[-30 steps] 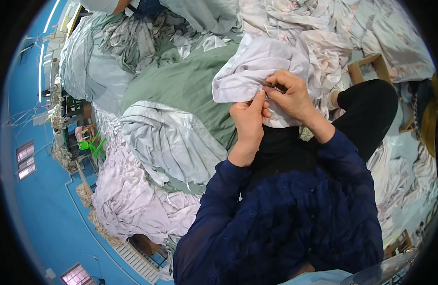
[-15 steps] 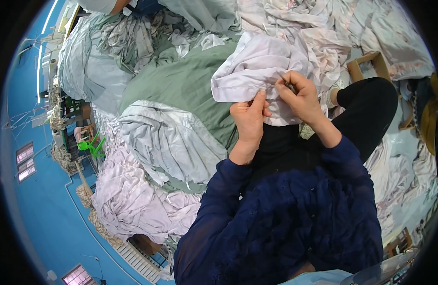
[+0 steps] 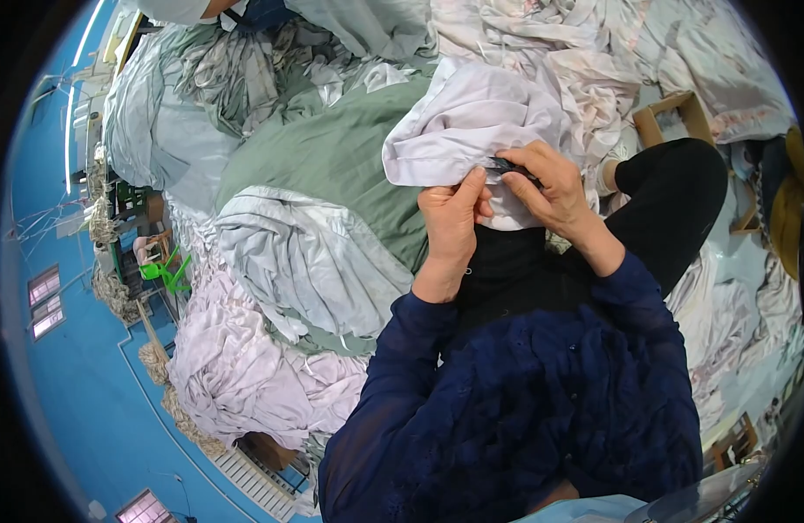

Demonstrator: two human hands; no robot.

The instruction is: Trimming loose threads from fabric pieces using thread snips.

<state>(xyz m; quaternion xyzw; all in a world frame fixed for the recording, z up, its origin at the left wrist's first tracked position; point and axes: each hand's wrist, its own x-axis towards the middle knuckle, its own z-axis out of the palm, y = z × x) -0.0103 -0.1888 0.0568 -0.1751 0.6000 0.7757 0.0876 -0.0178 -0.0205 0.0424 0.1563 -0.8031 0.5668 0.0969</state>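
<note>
A pale lilac cloth [image 3: 476,109] lies bunched across my lap, with a folded hem along its near left edge. My left hand [image 3: 452,222] is closed on this hem, thumb on top and fingers curled beneath. Just to the right, my right hand [image 3: 557,193] holds small black thread snips [image 3: 513,168] between thumb and fingers. Their tips point left at the cloth's edge, close to my left thumb. Whether the blades touch a thread is too small to make out.
A green cloth [image 3: 332,148] and a pale grey-blue gathered cloth [image 3: 306,253] lie to the left. Heaps of pinkish cloth [image 3: 262,366] surround me. A cardboard box [image 3: 650,126] stands at the far right. Part of another person [image 3: 180,9] shows at the top left.
My right hand has opened its grip somewhat, and the black snips now show with their tips toward the hem. My left hand keeps its pinch on the cloth, almost unmoved.
</note>
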